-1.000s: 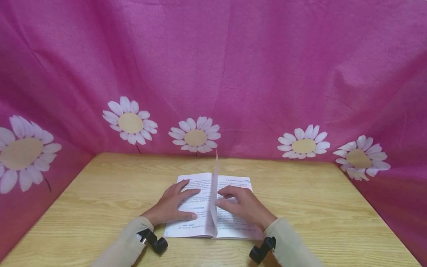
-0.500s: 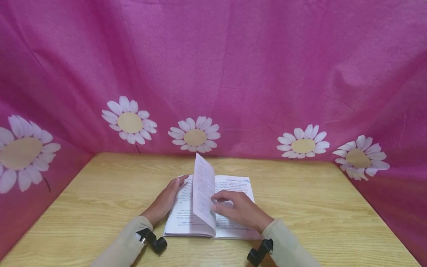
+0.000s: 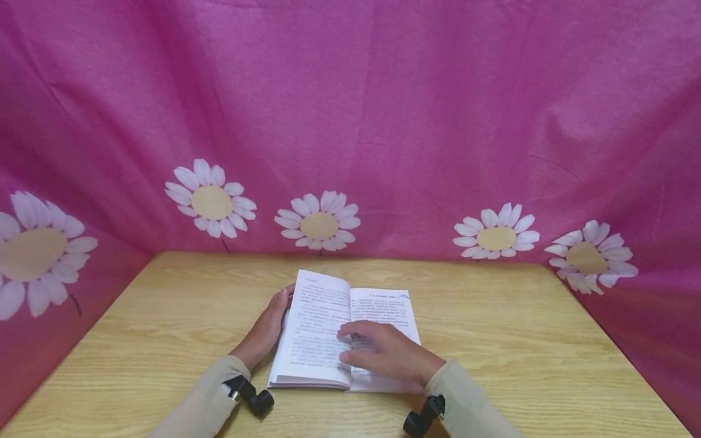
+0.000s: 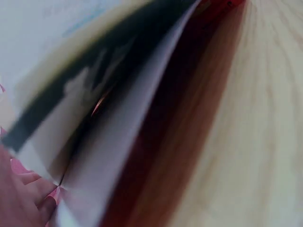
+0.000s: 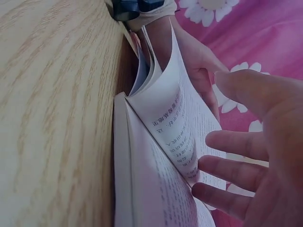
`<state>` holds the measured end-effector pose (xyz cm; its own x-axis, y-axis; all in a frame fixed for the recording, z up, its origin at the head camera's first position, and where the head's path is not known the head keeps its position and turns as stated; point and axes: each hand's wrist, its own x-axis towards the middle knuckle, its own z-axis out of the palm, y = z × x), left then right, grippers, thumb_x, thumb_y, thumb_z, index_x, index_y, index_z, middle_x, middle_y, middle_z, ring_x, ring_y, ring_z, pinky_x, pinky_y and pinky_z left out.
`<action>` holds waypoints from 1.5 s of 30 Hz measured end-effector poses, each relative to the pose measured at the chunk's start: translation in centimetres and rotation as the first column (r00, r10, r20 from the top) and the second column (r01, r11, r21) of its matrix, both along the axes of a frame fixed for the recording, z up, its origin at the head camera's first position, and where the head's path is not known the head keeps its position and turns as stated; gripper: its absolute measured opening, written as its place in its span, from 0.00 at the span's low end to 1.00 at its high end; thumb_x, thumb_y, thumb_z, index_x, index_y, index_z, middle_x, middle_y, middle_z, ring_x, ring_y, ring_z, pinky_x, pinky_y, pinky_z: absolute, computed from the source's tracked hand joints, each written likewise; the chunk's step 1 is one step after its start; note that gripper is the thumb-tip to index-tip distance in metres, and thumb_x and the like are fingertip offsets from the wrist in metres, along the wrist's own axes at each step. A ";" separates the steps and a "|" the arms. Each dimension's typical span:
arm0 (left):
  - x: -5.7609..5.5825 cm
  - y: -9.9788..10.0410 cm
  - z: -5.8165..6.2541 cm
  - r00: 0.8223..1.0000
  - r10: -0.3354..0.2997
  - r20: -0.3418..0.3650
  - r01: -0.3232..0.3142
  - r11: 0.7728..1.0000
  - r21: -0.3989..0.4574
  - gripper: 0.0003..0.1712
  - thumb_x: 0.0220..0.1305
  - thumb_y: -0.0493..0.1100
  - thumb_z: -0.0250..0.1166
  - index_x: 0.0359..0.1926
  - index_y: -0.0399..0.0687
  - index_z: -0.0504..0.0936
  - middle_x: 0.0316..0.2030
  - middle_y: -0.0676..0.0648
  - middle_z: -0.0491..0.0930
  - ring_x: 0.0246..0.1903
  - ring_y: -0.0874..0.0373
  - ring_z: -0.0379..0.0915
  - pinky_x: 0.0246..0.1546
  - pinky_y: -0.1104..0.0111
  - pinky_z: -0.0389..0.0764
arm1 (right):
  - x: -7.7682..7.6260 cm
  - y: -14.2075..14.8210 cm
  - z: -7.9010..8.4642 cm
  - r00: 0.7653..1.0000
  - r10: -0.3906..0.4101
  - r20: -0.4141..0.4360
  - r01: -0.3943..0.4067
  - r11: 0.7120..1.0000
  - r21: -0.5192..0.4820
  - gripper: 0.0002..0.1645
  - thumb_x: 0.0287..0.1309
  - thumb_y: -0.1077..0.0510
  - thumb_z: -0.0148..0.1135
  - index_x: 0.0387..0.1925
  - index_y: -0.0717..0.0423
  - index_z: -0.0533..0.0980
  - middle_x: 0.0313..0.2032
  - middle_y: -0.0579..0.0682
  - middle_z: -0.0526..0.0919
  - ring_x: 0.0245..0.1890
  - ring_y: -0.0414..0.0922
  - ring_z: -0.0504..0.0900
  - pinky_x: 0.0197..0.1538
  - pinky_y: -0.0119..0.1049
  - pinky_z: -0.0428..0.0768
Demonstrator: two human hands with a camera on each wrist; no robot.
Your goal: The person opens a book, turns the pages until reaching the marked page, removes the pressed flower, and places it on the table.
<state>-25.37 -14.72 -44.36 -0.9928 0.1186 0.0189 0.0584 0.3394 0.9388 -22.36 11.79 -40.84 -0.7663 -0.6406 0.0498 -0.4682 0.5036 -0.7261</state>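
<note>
An open book (image 3: 383, 304) lies on the table with its left page (image 3: 317, 322) raised and bowed. My left hand (image 3: 265, 331) stands on edge along the book's left side, thumb uppermost. Its fingers are mostly hidden behind the raised page, so I cannot tell whether they grip it. In the left wrist view, sheets (image 4: 113, 137) fan apart beside that hand's fingers (image 4: 31, 191). My right hand (image 3: 391, 350) is over the book's middle, thumb and fingers spread. Its fingertips (image 5: 206, 163) are right at the printed page in the right wrist view.
The pale wooden table (image 3: 520, 340) extends around the book. A magenta curtain (image 3: 405, 121) with white daisies encloses its back and sides. Black wrist cameras are strapped over both light sleeves (image 3: 473, 401).
The upright page has swung left and come down over the left half. My left hand has turned on edge and drawn to the book's left side; my right hand has shifted slightly left and nearer.
</note>
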 end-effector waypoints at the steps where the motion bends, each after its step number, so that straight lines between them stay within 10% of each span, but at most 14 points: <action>1: 0.0 0.0 0.0 1.000 -0.003 -0.003 0.003 1.000 0.000 0.38 0.74 0.66 0.27 0.75 0.53 0.51 0.73 0.42 0.53 0.72 0.45 0.45 0.71 0.48 0.42 | 0.0 0.0 0.0 1.000 0.002 0.011 -0.002 1.000 0.001 0.26 0.59 0.36 0.61 0.56 0.40 0.76 0.57 0.37 0.77 0.61 0.39 0.70 0.67 0.45 0.65; 13: 0.0 -0.4 -0.4 0.959 -0.132 -0.250 0.088 0.979 -0.182 0.36 0.71 0.54 0.53 0.75 0.57 0.53 0.76 0.44 0.35 0.74 0.42 0.33 0.66 0.37 0.44 | 0.2 -0.2 -0.2 0.994 0.074 -0.084 -0.068 0.995 0.073 0.31 0.62 0.36 0.58 0.59 0.48 0.74 0.62 0.44 0.74 0.65 0.44 0.68 0.68 0.45 0.63; 20: 0.1 -0.8 -0.8 0.943 -0.230 -0.242 0.165 0.951 -0.263 0.36 0.62 0.61 0.63 0.70 0.68 0.65 0.76 0.52 0.37 0.74 0.45 0.34 0.65 0.36 0.46 | 0.2 -0.3 -0.1 0.991 0.085 -0.102 -0.074 0.991 0.112 0.33 0.62 0.34 0.56 0.61 0.48 0.73 0.64 0.44 0.72 0.65 0.44 0.67 0.68 0.46 0.63; 31: 0.2 -0.8 -1.2 0.926 -0.328 -0.188 0.196 0.842 -0.503 0.41 0.54 0.69 0.65 0.68 0.66 0.69 0.75 0.50 0.46 0.73 0.40 0.39 0.65 0.36 0.48 | 0.1 -0.3 -0.1 0.993 0.089 -0.076 -0.081 0.992 0.098 0.33 0.62 0.34 0.56 0.61 0.48 0.72 0.63 0.43 0.73 0.64 0.42 0.69 0.67 0.45 0.64; 45: 0.2 -0.1 -1.1 0.928 -0.329 -0.175 0.165 0.783 -0.600 0.41 0.53 0.68 0.66 0.68 0.66 0.69 0.74 0.47 0.50 0.74 0.43 0.31 0.69 0.43 0.42 | -1.3 2.7 0.7 0.961 -0.277 0.023 0.263 0.934 0.241 0.61 0.42 0.31 0.71 0.73 0.51 0.56 0.72 0.52 0.58 0.72 0.55 0.53 0.69 0.60 0.53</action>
<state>-25.16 -14.85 -45.51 -0.8954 0.4296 0.1170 0.4239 0.7424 0.5187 -23.66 14.53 -40.16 -0.9092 -0.3977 -0.1233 -0.2535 0.7636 -0.5938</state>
